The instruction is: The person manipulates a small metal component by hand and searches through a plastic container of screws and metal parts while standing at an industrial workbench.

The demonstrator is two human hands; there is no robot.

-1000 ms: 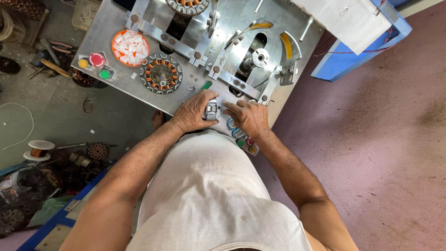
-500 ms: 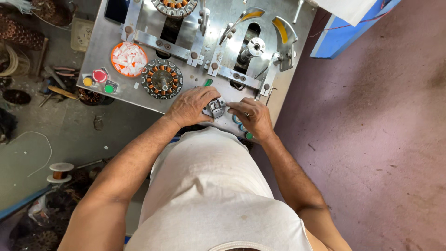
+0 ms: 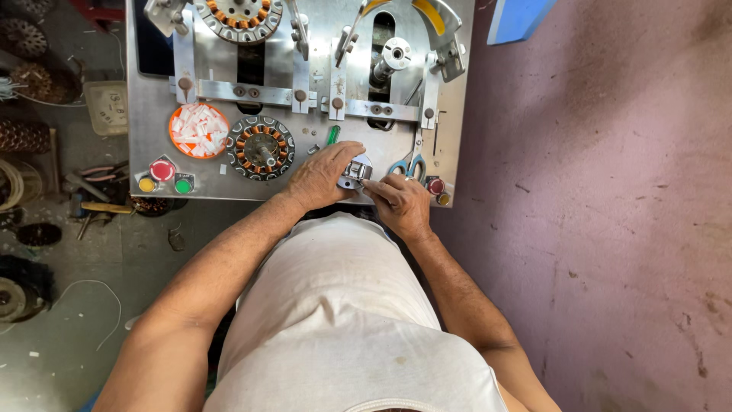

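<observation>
Both hands meet on a small round metal part at the near edge of the steel machine panel. The left hand lies curled over the part's left side, fingers wrapped round it. The right hand closes in from the right, its fingertips pinching the part's near right edge. The part is thus held between the two hands, resting on or just above the panel; which of the two cannot be told.

Just right of the grip, partly behind the right hand, lie scissors with blue handles. Beyond them on the same side sits a red push button with a small yellow one beside it at the panel's corner.

Just past the left hand's knuckles lies a green-handled tool. To the left of the grip sits a wound stator with copper coils, seated flat on the panel. Further left is an orange dish of white slips, and nearer the panel edge a red button, a green button and a yellow button.

Farther from the grip, a horizontal metal bar crosses the panel. Beyond it, at the far edge, a second stator is mounted, and to its right a shaft stands under a yellow-trimmed guard.
</observation>
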